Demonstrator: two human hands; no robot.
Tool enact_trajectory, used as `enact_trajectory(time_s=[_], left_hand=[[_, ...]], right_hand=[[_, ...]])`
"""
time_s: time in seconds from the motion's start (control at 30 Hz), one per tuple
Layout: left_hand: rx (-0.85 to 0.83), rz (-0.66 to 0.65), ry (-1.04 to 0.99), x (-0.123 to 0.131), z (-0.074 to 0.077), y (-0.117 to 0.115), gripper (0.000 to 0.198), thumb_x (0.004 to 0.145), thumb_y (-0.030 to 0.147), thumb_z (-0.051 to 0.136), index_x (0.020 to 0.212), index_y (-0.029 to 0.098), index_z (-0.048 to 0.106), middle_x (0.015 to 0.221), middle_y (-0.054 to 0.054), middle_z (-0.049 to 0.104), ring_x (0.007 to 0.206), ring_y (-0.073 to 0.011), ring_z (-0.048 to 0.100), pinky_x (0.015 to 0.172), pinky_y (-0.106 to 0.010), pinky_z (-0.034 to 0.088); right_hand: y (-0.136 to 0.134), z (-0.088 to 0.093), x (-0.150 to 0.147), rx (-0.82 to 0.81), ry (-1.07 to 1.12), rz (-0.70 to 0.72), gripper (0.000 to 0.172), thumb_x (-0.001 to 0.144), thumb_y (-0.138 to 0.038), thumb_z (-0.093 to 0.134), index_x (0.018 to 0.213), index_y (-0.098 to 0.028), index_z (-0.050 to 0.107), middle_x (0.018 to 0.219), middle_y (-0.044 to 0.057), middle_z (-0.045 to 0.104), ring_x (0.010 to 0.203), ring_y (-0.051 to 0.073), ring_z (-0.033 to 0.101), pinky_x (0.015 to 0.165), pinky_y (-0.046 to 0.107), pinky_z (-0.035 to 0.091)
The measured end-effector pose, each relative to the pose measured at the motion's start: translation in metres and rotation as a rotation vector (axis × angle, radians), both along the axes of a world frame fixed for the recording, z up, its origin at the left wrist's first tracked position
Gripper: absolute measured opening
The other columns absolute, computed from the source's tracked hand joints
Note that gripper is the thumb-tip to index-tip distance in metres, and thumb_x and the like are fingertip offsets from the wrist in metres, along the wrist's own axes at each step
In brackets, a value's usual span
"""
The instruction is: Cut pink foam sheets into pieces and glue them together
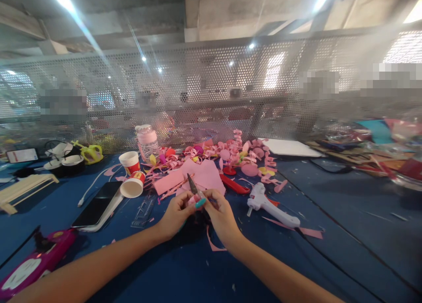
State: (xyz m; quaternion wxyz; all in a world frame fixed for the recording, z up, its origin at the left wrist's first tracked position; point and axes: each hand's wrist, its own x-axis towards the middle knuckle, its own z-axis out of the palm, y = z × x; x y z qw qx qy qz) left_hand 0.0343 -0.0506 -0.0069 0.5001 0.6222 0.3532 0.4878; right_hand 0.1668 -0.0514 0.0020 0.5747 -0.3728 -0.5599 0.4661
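Observation:
My left hand (176,214) is closed, its thumb and fingers pinching a small pink paper piece (193,199). My right hand (220,211) is closed round a pair of scissors (192,184), whose dark pointed blades stick up and to the left between the hands. The handles are mostly hidden by my fingers. A teal spot shows at the right thumb's tip, where the two hands meet. Just beyond the hands lie flat pink paper sheets (208,176). A curved pink paper strip (213,243) lies below my right hand.
A heap of pink curls and discs (253,156) spreads at the back. A white glue gun (273,210) with a black cord lies right, near a red-handled tool (234,184). Left are paper cups (132,185), a phone (99,204), a bottle (147,142) and a magenta device (39,259).

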Motion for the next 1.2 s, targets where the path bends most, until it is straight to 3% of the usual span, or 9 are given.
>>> enact_trajectory(time_s=[0.13,0.4,0.6,0.73,0.83,0.9,1.0,1.2], left_hand=[[-0.016,0.035,-0.026,0.000,-0.002,0.002,0.028,0.069,0.037,0.067,0.081,0.015,0.054,0.074,0.001,0.053,0.065,-0.0111,0.049,0.060,-0.022,0.039],[-0.011,-0.015,0.061,0.001,0.000,0.001,0.042,0.071,0.054,0.058,0.068,0.012,0.057,0.055,0.003,0.046,0.049,-0.0076,0.038,0.048,-0.021,0.030],[-0.031,0.017,-0.007,-0.001,0.005,-0.008,0.058,0.070,0.071,0.041,0.051,0.017,0.049,0.035,0.006,0.031,0.034,-0.0057,0.023,0.037,-0.023,0.022],[-0.055,-0.003,0.014,-0.001,0.003,-0.006,0.046,0.072,0.061,0.051,0.070,0.015,0.058,0.043,0.006,0.040,0.035,-0.0053,0.027,0.037,-0.020,0.026],[-0.051,-0.016,0.039,0.001,0.004,-0.003,0.036,0.075,0.050,0.056,0.084,0.015,0.060,0.060,0.003,0.052,0.045,-0.0070,0.043,0.046,-0.020,0.036],[-0.036,-0.002,0.050,0.002,0.004,-0.001,0.035,0.076,0.048,0.056,0.084,0.014,0.061,0.066,0.001,0.055,0.052,-0.0088,0.049,0.050,-0.020,0.039],[-0.030,0.043,0.102,0.001,0.003,0.000,0.035,0.077,0.049,0.054,0.080,0.014,0.062,0.059,0.003,0.053,0.047,-0.0082,0.046,0.046,-0.019,0.037],[0.010,0.092,0.193,0.000,0.002,-0.001,0.043,0.078,0.051,0.050,0.056,0.014,0.054,0.049,0.003,0.049,0.046,-0.0092,0.045,0.046,-0.020,0.035]], right_hand=[[0.004,-0.005,0.003,0.082,-0.173,-0.082,0.016,0.072,-0.033,0.059,0.066,-0.019,0.060,0.075,0.002,0.054,0.077,0.017,0.051,0.071,0.029,0.040],[0.002,0.001,0.003,0.158,-0.072,0.031,0.018,0.072,-0.036,0.061,0.064,-0.020,0.059,0.082,0.003,0.059,0.084,0.018,0.053,0.079,0.032,0.039],[0.003,0.000,0.002,0.016,-0.007,0.032,0.029,0.067,-0.049,0.063,0.067,-0.020,0.061,0.062,0.000,0.055,0.062,0.015,0.052,0.054,0.025,0.042],[0.002,0.001,0.003,-0.036,0.023,0.058,0.031,0.067,-0.050,0.062,0.066,-0.020,0.059,0.054,-0.002,0.049,0.052,0.012,0.047,0.046,0.022,0.037],[0.000,0.003,0.003,-0.051,0.034,0.071,0.029,0.067,-0.049,0.063,0.066,-0.020,0.058,0.050,-0.004,0.044,0.048,0.010,0.043,0.043,0.021,0.033],[0.000,0.004,0.003,-0.053,0.037,0.077,0.029,0.067,-0.048,0.063,0.068,-0.020,0.059,0.050,-0.004,0.043,0.047,0.010,0.042,0.043,0.021,0.032],[0.000,0.004,0.003,-0.048,0.037,0.081,0.029,0.068,-0.048,0.062,0.068,-0.019,0.058,0.050,-0.004,0.043,0.047,0.010,0.042,0.043,0.021,0.033],[0.004,-0.002,0.003,-0.028,0.008,0.039,0.030,0.067,-0.049,0.062,0.063,-0.021,0.057,0.053,-0.002,0.048,0.049,0.011,0.044,0.044,0.022,0.034]])
